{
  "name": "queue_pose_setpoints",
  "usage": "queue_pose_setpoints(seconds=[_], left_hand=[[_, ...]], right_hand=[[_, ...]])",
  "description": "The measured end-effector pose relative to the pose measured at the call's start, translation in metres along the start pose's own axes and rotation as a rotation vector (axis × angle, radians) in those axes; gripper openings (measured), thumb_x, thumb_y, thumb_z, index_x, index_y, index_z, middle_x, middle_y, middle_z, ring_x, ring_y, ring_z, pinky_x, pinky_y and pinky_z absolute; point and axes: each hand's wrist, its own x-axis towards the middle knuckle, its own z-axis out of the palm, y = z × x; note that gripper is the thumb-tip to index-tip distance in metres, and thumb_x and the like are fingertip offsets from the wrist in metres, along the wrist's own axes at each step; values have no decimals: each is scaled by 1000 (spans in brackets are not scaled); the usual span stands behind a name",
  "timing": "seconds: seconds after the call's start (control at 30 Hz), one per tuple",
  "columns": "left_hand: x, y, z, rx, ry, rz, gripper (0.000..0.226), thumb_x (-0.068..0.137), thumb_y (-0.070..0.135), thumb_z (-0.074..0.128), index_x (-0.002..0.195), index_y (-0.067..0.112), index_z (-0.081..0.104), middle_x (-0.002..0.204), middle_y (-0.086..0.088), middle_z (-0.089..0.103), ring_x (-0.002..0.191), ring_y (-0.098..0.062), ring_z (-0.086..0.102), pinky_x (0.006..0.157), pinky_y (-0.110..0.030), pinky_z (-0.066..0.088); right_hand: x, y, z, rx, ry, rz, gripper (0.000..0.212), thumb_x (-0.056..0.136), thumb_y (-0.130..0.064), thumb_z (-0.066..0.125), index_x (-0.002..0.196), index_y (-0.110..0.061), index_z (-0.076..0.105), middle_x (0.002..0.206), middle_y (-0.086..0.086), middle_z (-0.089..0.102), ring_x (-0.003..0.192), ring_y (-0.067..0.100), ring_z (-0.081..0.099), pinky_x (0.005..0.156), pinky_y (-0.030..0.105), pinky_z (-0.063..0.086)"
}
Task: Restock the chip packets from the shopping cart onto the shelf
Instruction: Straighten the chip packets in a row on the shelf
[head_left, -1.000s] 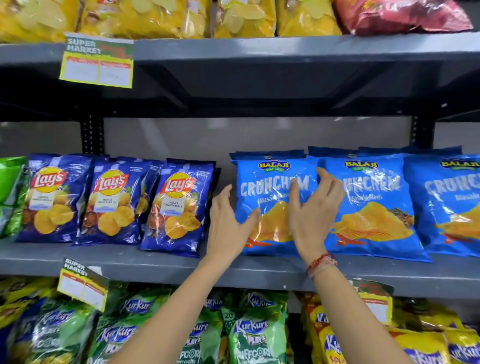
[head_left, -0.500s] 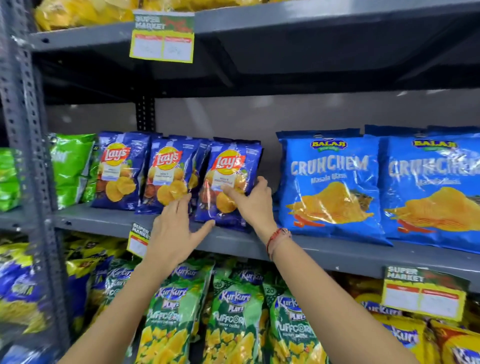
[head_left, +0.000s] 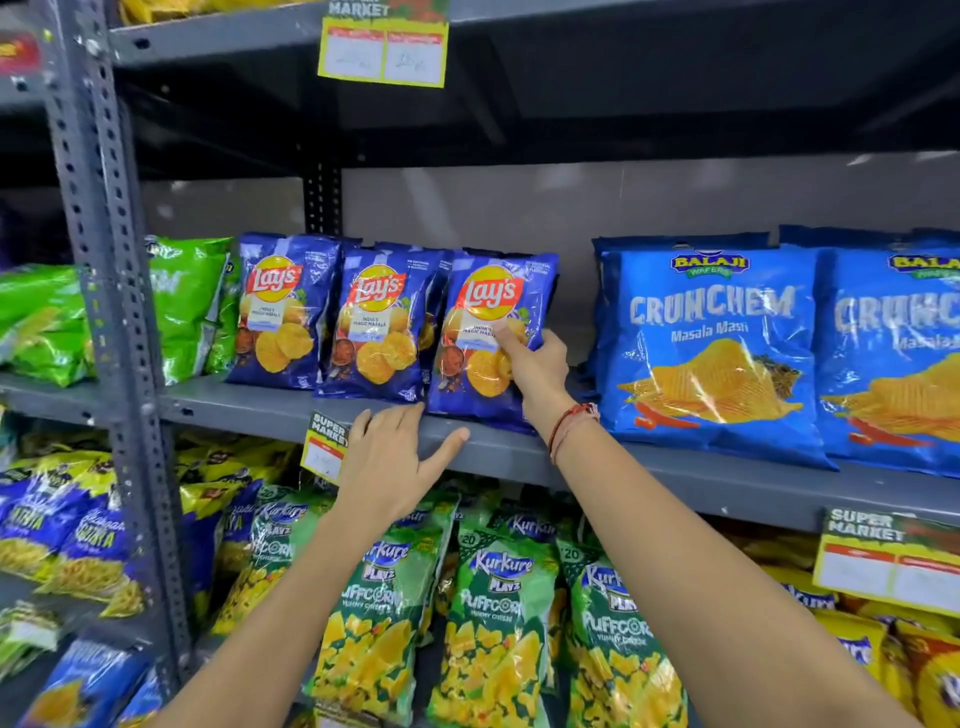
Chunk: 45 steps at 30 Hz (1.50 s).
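Bright, even light fell from above and in front, and the colours were strongly saturated. The underside of the upper shelf (head_left: 623, 93) lay in deep shadow, dimming the recess below it. White glare streaked the glossy Crunchem packets (head_left: 711, 353) and the Lay's packets (head_left: 374, 322), and pale reflections smeared the grey back panel (head_left: 519, 208). Focus was sharp in the centre, where print was legible. Wide-angle distortion leaned the perforated upright (head_left: 104, 312) and tilted the shelf edges. The packets at the lower left corner (head_left: 62, 540) were soft and smeared. The right hand (head_left: 535, 369) cast a faint shadow.
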Motion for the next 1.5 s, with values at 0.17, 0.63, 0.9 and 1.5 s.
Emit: queue_pose_setpoints(seconds=[0.17, 0.63, 0.9, 1.5], left_hand=[[-1, 0, 5, 4, 42, 3, 90, 76, 72, 13, 125, 9, 54, 129, -8, 60, 122, -24, 49, 111, -43, 25], [-3, -1, 8, -2, 82, 16, 86, 79, 70, 16, 124, 7, 56, 127, -9, 61, 122, -24, 50, 112, -44, 25], [3, 4, -5, -174, 139, 36, 61, 87, 59, 41, 121, 11, 56, 122, -9, 62, 115, -27, 53, 96, -44, 40], [119, 200, 22, -1041, -114, -161, 78, 85, 60, 46, 142, 11, 27, 146, -16, 38, 133, -30, 37, 111, -40, 29]], right_hand=[[4, -9, 7, 34, -47, -203, 29, 82, -30, 73, 100, -11, 60, 106, 8, 70, 105, 26, 66, 97, 49, 52], [6, 2, 8, -281, 16, -337, 54, 76, -38, 77, 113, -3, 59, 115, 14, 68, 112, 27, 60, 97, 44, 50], [7, -2, -8, -393, 77, -368, 73, 72, -53, 74, 125, -7, 54, 120, 12, 60, 119, 27, 47, 98, 41, 44], [2, -62, -228, -599, 483, -468, 59, 85, -54, 59, 121, -7, 52, 117, 15, 58, 114, 31, 51, 88, 37, 39]])
